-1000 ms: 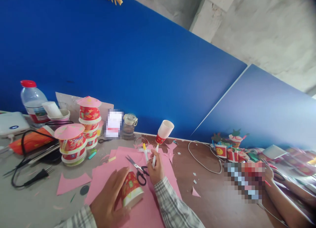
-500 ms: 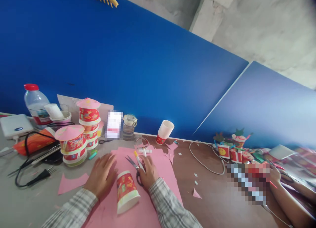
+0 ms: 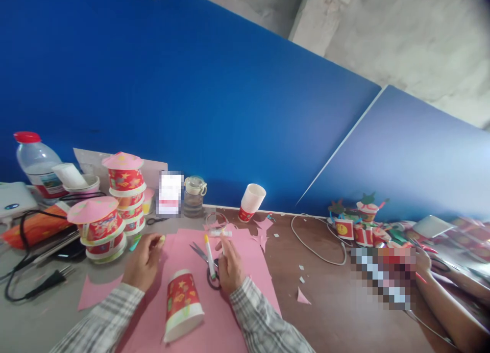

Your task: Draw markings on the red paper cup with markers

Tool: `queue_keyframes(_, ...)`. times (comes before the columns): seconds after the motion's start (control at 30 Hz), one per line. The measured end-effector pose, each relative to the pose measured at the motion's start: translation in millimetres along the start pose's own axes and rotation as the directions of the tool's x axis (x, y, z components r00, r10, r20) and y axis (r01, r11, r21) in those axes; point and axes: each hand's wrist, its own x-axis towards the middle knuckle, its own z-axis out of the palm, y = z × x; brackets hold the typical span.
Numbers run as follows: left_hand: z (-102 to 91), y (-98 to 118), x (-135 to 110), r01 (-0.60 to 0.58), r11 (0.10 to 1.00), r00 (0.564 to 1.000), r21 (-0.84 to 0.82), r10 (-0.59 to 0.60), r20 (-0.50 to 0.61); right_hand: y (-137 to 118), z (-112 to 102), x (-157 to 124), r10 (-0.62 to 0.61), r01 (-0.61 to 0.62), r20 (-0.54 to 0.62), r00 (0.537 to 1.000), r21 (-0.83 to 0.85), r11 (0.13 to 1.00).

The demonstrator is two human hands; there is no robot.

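Observation:
A red patterned paper cup (image 3: 184, 302) with a white rim lies on its side on pink paper (image 3: 252, 292). To its left, above the paper's edge, my left hand (image 3: 142, 263) is closed; a small pale yellow thing shows at its fingertips, too small to name. My right hand (image 3: 231, 266) rests beside the scissors (image 3: 199, 252), index finger stretched out and the other fingers partly hidden. Between the hands lies a white marker (image 3: 210, 258) with a yellow end, across the scissors. A white tube (image 3: 221, 232) lies just beyond my right fingertips.
Two stacked-cup towers (image 3: 124, 182) with pink paper roofs stand on the left, near a bottle (image 3: 40, 164) and a black plug (image 3: 53, 281). A glass jar (image 3: 194, 197) and a white cup (image 3: 252, 200) stand at the back. A co-worker's arm (image 3: 444, 297) reaches in from the right.
My left hand has gone from flat and spread to closed, moving slightly left. My right hand has drawn off the marker, which now shows fully. The view has shifted a little.

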Motion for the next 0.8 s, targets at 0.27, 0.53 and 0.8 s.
queue_keyframes(0.27,8.7,12.6,-9.6,0.222,0.850,0.974,-0.478,-0.165,0.158,-11.2,2.9,-5.1,-0.191,0.201,0.134,0.972,-0.066,0.977)
queue_keyframes(0.53,19.5,19.3,-19.2,0.391,0.606,0.920,-0.693,-0.244,0.306,-11.3,4.1,-0.6,-0.152,0.176,0.176,0.973,-0.130,0.976)
queue_keyframes(0.8,21.3,24.8,-17.9,0.464,0.431,0.882,-0.774,-0.304,0.359,-17.1,3.4,1.8,-0.079,0.117,0.228,0.970,-0.159,0.980)
